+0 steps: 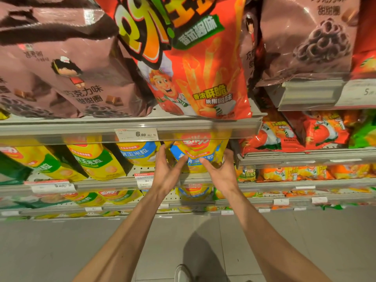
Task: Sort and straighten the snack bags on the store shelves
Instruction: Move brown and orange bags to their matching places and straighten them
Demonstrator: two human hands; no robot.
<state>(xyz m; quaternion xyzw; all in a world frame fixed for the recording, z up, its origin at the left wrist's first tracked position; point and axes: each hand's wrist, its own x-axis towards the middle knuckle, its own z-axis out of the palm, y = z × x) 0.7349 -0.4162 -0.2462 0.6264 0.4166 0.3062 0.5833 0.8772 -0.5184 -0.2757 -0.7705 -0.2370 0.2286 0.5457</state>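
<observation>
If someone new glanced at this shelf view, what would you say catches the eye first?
The big red-orange fries bag dominates the top shelf, standing between brown chocolate ring bags. Just below it, the left hand and right hand grip either side of a yellow-and-blue corn snack bag on the second shelf.

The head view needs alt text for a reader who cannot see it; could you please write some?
Both hands, left hand and right hand, grip a yellow-and-blue corn snack bag on a store shelf, beneath a large red fries bag and brown chocolate ring bags.
</observation>
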